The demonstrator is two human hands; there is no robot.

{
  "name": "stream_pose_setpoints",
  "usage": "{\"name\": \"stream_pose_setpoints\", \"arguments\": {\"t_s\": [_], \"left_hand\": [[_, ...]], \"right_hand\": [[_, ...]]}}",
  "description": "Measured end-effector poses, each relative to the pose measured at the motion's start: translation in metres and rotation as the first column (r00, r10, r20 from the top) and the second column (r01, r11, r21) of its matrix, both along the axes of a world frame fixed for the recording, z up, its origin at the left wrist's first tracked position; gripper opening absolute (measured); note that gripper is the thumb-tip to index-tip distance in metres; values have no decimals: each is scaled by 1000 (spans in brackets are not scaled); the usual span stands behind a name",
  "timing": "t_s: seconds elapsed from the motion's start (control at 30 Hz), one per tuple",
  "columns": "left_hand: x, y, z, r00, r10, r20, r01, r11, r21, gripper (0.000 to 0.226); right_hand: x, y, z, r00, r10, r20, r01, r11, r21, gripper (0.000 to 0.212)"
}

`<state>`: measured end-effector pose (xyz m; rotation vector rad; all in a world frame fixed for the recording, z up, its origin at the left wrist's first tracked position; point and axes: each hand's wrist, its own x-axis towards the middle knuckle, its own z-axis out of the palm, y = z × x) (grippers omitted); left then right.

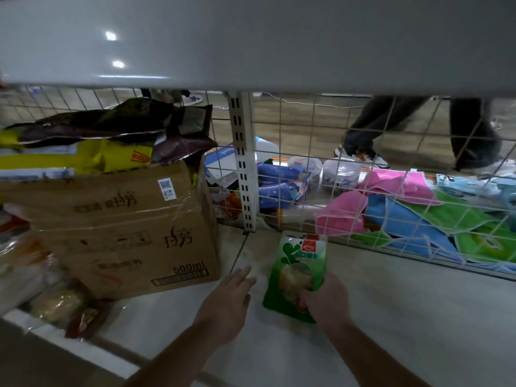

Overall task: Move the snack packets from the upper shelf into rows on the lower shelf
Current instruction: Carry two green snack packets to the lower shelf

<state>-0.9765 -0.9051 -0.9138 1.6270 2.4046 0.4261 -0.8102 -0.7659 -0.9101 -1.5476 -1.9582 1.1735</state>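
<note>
A green snack packet (296, 269) with a clear window lies flat on the pale lower shelf (405, 317), its top end pointing at the wire back panel. My right hand (325, 300) grips the packet's near corner. My left hand (227, 300) rests flat on the shelf just left of the packet, fingers together and stretched, holding nothing. The white upper shelf (251, 40) spans the top of the view; I see only its underside, and whatever it carries is hidden.
A brown cardboard box (120, 233) stands left of my hands, with yellow and dark bags (106, 135) piled on it. Wrapped snacks (64, 305) lie at the front left. Behind the wire grid (335, 152) lie coloured cloths (418, 216) and jars; a person's legs (418, 129) stand beyond.
</note>
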Motion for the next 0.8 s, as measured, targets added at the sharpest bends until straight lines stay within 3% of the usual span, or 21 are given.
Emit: {"name": "stream_pose_setpoints", "arguments": {"t_s": [0.17, 0.23, 0.33, 0.8], "left_hand": [[-1, -1, 1, 1000, -8, 1, 8, 1000, 12, 47], [3, 1, 3, 1000, -18, -12, 18, 1000, 14, 47], [9, 3, 5, 999, -36, 1, 36, 999, 2, 47], [15, 3, 5, 998, -70, -10, 70, 997, -33, 47]], "right_hand": [[4, -9, 2, 971, -51, 233, -34, 938, 346, 96], [4, -9, 2, 942, 57, 330, -194, 896, 399, 88], [3, -14, -5, 856, 249, 453, -410, 860, 304, 69], [-8, -5, -22, 861, 265, 434, -411, 865, 287, 67]]}}
